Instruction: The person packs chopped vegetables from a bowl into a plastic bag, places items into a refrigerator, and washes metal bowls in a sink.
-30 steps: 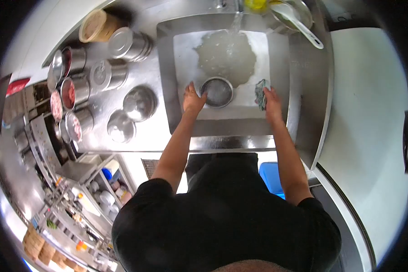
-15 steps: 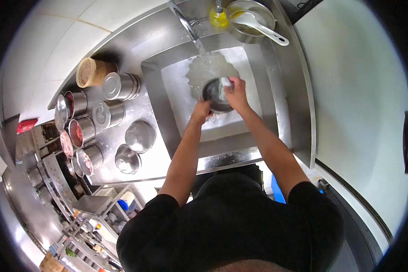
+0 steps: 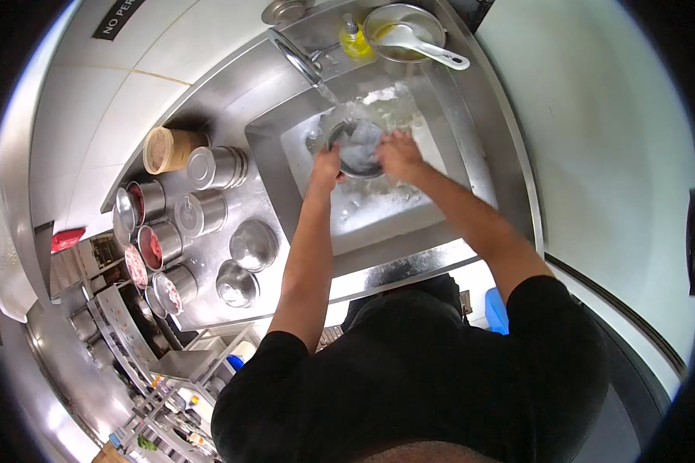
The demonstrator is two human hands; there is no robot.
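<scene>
In the sink, a round metal bowl is tilted below the running faucet. My left hand is closed around its left rim. Whitish, cloudy stuff fills the inside of the bowl; whether it is suds, water or a cloth is unclear. At the bowl's right edge is my right hand, blurred by motion, its fingers curled. Whether it grips the rim or something else is hidden. Splashing water and foam surround the bowl.
Behind the sink stand a yellow soap bottle and a metal pot with a white ladle across it. On the left counter are metal lids, lidded canisters, containers of raw meat and a tan tub.
The bowl has moved toward the faucet and slightly left. My right hand, earlier holding a white cloth-like thing inside the bowl, is now at its right edge. Splashing has spread across the sink.
</scene>
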